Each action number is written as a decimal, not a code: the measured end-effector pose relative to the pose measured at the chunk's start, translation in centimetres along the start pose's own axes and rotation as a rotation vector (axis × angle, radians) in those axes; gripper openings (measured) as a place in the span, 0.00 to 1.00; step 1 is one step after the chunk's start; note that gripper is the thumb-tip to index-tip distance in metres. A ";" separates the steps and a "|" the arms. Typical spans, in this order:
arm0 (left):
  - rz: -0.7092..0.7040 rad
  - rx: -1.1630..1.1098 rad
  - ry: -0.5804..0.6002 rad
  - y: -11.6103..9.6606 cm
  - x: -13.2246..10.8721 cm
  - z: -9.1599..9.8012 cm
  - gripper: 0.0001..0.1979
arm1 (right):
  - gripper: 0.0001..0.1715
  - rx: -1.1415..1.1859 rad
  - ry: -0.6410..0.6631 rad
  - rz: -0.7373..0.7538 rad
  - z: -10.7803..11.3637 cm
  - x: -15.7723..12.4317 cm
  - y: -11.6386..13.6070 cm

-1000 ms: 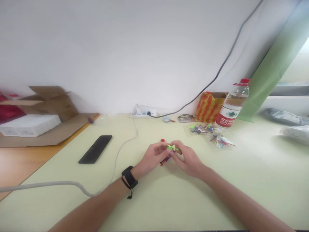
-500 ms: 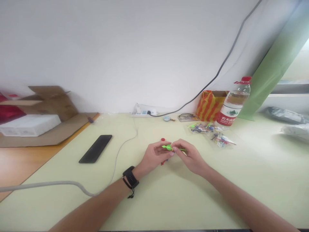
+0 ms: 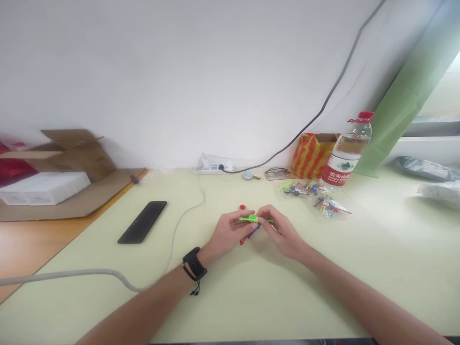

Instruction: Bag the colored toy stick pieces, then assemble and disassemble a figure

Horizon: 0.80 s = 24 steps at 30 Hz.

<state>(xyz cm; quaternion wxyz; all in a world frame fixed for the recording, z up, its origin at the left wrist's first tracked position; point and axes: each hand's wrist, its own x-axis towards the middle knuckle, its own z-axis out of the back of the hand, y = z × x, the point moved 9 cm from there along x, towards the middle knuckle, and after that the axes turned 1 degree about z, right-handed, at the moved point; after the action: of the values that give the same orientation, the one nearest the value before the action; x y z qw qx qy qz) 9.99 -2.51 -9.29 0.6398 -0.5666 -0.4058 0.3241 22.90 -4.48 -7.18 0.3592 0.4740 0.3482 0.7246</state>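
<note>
Over the middle of the table, both my hands pinch a bright green plastic arrow-shaped piece (image 3: 252, 218) with a round ring in it. My left hand (image 3: 229, 232), with a black watch on its wrist, closes thumb and fingers around its left part. The fingertips of my right hand (image 3: 282, 232) hold its right end. Below the fingers, thin red (image 3: 244, 240) and blue (image 3: 253, 232) plastic pieces stick out; whether they are joined to the green one I cannot tell. A small round red piece (image 3: 242, 207) lies just beyond my left fingers.
On the left lie a black phone (image 3: 143, 222) and a grey cable (image 3: 89, 272), near an open cardboard box (image 3: 77, 146). Bags of small coloured plastic parts (image 3: 330, 207) sit to the right, before a water bottle (image 3: 347, 155) and a striped bag (image 3: 311, 155). A power strip (image 3: 212, 167) stands against the wall.
The green piece has turned between my fingers, so its ring now faces up more. More of the blue piece shows below. My hands have hardly moved.
</note>
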 end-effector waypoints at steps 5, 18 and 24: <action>0.007 0.057 0.012 -0.1 -0.1 -0.2 0.20 | 0.05 -0.059 0.027 0.014 -0.2 -0.3 0.3; -0.045 0.038 -0.106 -0.2 0.0 1.1 0.18 | 0.05 -0.117 -0.036 0.093 0.3 -0.3 0.9; -0.074 -0.010 -0.094 -0.6 0.1 0.9 0.15 | 0.05 -0.141 -0.064 0.098 0.6 -0.2 0.8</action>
<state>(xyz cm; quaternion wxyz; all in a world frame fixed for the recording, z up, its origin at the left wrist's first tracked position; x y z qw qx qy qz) 9.19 -2.11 -8.65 0.6286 -0.5388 -0.4575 0.3245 23.37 -4.99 -6.42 0.3667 0.4868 0.2610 0.7486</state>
